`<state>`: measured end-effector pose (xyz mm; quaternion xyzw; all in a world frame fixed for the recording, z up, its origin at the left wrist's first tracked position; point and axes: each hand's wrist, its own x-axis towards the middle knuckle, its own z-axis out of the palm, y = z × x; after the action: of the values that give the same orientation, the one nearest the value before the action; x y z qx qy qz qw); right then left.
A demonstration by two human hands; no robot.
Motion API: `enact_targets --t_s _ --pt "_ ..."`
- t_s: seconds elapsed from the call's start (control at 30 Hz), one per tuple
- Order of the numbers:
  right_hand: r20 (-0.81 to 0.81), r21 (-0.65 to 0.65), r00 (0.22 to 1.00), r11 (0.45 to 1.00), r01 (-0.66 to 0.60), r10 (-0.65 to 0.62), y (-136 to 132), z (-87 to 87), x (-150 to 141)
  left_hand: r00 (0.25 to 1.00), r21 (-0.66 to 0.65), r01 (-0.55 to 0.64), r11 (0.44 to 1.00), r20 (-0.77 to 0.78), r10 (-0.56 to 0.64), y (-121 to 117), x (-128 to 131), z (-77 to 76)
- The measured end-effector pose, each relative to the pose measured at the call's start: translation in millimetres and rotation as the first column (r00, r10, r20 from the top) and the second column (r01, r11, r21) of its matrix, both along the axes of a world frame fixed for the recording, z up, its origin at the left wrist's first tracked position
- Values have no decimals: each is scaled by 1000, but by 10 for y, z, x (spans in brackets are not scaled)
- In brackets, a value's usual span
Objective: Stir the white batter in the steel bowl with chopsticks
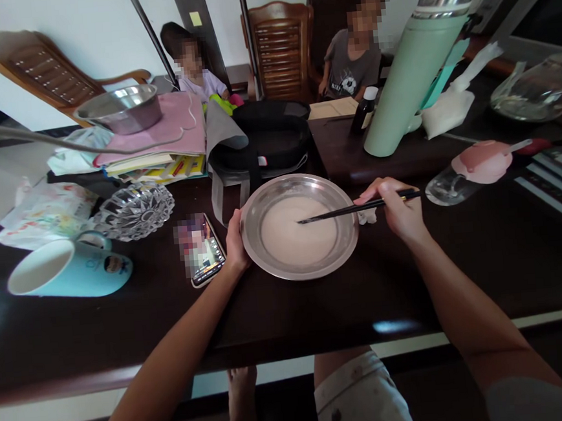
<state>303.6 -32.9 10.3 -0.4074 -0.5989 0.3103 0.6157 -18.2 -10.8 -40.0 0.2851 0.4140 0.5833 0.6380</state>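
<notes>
since the left grip (236, 245) holds the edge of a round, shiny metal bowl (348, 234) on the glossy dark surface (328, 310) and the right grip (400, 211) pinches slim black chopsticks (330, 214), one brisk swirl could slop the milky liquid (296, 242) onto the nearby phone (209, 252). looks smooth and runny, but can't really tell how thick.

Nothing reads clearly; the blue mug (74, 273) and grey shirt (353, 62) bear markings (too blurred).

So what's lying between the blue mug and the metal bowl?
In the head view, a phone lies on the table between the blue mug and metal bowl; the left hand, against the bowl, is there too.
</notes>
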Motion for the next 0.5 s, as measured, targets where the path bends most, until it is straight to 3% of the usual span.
enact_targets --t_s 0.1,0.2,0.3,0.4,0.5 --pt "-66 -22 998 999 -22 21 11 -16 2 1000 9 17 1000 -3 -17 -6 -4 7" --pt "40 -21 994 994 -105 106 -2 -2 -21 1000 12 21 1000 -4 -21 -9 -2 7" --pt "126 3 990 998 -64 63 -14 18 -31 999 21 30 999 -14 -29 -9 -4 -2" --pt "53 18 998 1000 23 -24 -4 6 -9 999 45 42 998 -36 -40 -7 -12 -13" --pt "-29 3 1000 1000 -13 13 10 -19 5 998 43 36 998 -49 -34 -6 -17 -13"
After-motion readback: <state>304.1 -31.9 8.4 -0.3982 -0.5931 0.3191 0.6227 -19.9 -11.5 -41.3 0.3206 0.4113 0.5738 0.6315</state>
